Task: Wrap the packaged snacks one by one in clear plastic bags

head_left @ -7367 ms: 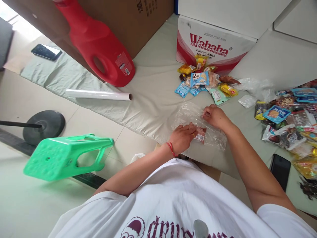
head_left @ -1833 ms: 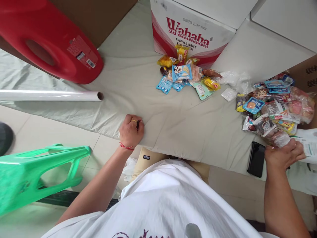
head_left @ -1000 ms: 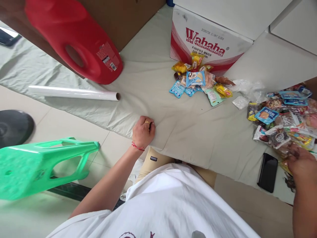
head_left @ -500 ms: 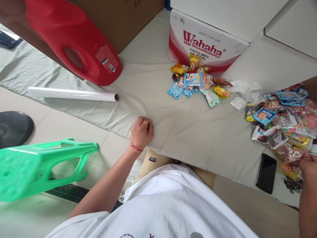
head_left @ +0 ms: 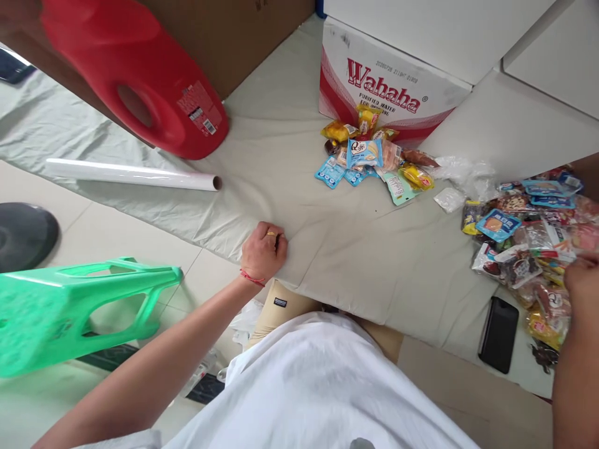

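My left hand [head_left: 263,251] rests in a loose fist on the cloth-covered surface [head_left: 337,243], near its front edge, with a ring and a red cord at the wrist. Nothing shows between its fingers. At the right edge, my right hand [head_left: 583,284] reaches into a large pile of wrapped snacks [head_left: 533,231]; its fingertips are at a clear packet and partly cut off, so what they hold is unclear. A smaller group of snacks [head_left: 365,153] lies before the Wahaha box [head_left: 388,87]. Crumpled clear plastic [head_left: 468,174] lies between the two groups.
A black phone [head_left: 498,335] lies below the large pile. On the left are a red jug [head_left: 154,87] and a white roll [head_left: 135,174]. A green stool [head_left: 70,312] and a round black base [head_left: 28,236] are on the floor. White boxes or panels [head_left: 444,31] stand behind.
My right hand has moved up the large snack pile, away from the reddish Q packet. My left hand stays closed on the cloth. The view has shifted slightly.
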A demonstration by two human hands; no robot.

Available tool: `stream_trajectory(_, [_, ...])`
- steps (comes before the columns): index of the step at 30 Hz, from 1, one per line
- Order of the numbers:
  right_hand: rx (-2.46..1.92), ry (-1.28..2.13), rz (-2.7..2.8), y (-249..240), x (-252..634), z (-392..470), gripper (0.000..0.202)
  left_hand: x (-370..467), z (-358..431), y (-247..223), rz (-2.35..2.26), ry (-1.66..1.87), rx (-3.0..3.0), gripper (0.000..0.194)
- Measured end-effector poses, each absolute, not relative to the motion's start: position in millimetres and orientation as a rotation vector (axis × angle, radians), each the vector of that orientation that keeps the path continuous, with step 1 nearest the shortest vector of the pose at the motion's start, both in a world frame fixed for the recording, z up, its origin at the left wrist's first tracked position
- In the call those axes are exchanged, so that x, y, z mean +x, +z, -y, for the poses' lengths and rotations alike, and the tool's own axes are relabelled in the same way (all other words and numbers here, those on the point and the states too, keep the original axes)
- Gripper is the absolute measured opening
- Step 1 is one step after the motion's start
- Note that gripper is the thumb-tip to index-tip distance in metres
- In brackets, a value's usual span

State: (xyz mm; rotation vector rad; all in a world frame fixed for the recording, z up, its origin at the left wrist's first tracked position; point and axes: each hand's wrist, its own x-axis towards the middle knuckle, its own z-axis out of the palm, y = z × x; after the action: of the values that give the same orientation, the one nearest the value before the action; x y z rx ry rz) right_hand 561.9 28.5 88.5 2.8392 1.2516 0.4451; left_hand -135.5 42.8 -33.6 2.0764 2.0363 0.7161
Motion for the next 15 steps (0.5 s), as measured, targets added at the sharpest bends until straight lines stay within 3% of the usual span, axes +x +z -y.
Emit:
stream_trajectory(5, [2.911,0.264,-1.609,76.2,476.8,-114.9,0.034,-133.6,-44.0,-32.4,-2.059,0.641,2.087,0.022])
stream_trajectory(9, [2.831,0.111,-1.851,55.7,422.6,-165.0,0.043,-131.4,-45.6,-30.1,-2.072,0.575,2.100,0.022])
stream_trajectory(13, [3.038,-0.113,-1.864,49.7,398.1,-185.3,0.006,-130.4,-46.0,-29.2,-2.096,0.540,2.081,0.021])
stream_trajectory(15, [3.113,-0.214,-1.927,54.8,391.9,-182.8,0.011,-130.5,-45.6,-30.0,-2.104,0.546,2.064,0.020])
